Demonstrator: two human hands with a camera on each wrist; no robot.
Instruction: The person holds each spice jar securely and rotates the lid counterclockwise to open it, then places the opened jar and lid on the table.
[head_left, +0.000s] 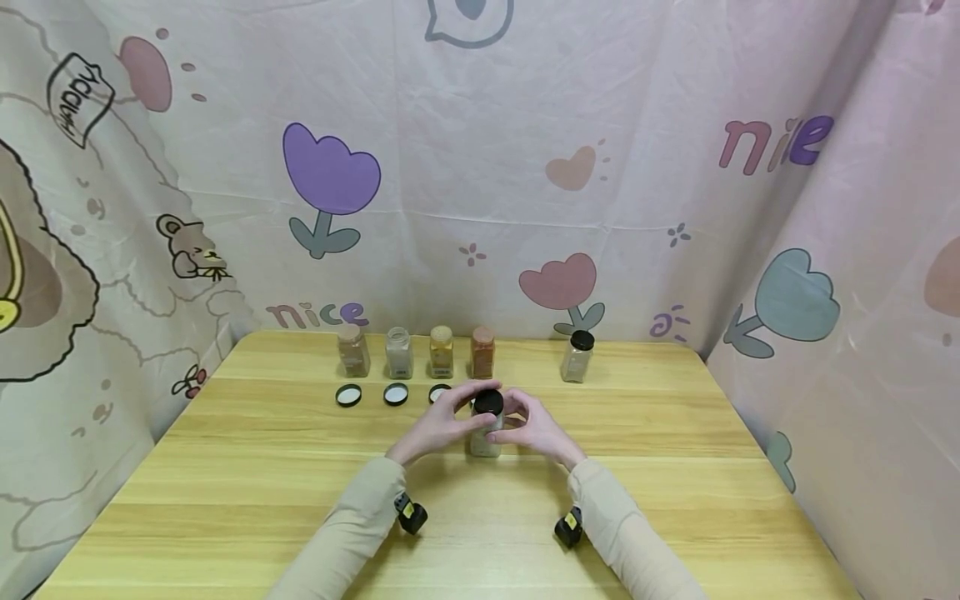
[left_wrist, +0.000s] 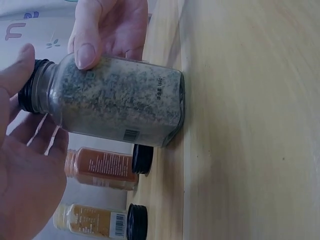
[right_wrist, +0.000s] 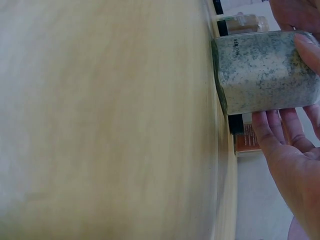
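Note:
A clear seasoning jar (head_left: 485, 446) with a black screw cap (head_left: 489, 402) stands upright on the table between both hands. Coarse green-and-white flakes fill its glass body (left_wrist: 120, 100). My left hand (head_left: 448, 423) curls fingers and thumb around the cap. Lower down, my right hand (head_left: 536, 427) grips the glass, its thumb (left_wrist: 86, 52) on one side. In the right wrist view, fingers (right_wrist: 270, 132) lie along the far side of the jar (right_wrist: 265, 72).
Behind stands a row of capless jars: brown (head_left: 353, 357), whitish (head_left: 400, 357), yellow (head_left: 442, 357) and orange-red (head_left: 483, 357). Black lids (head_left: 348, 395) lie before them, one partly behind my left hand. A black-capped jar (head_left: 576, 360) stands farther right. A printed curtain (head_left: 465, 125) surrounds the wooden table (head_left: 225, 483).

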